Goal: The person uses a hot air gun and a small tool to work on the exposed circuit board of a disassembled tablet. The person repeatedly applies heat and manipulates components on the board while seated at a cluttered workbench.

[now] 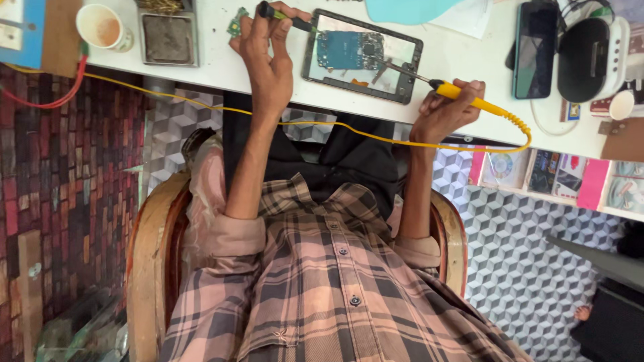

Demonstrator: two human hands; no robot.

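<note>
My left hand (267, 57) holds a thin tool with a black and green handle (282, 15), its tip at the top left corner of an opened dark device (402, 67) lying on the white table (463, 50). A blue circuit board (349, 50) sits inside the device. My right hand (443, 114) grips a yellow soldering iron (469, 100). Its metal tip reaches left onto the device beside the blue board. A small green board piece (237, 23) lies by my left thumb.
A cup of pale drink (100, 27) and a square metal tray (168, 39) stand at the left. A dark phone (534, 47), a black and white device (594, 60) and a small cup (620, 104) sit at the right. The iron's yellow cord (349, 133) crosses below the table's edge.
</note>
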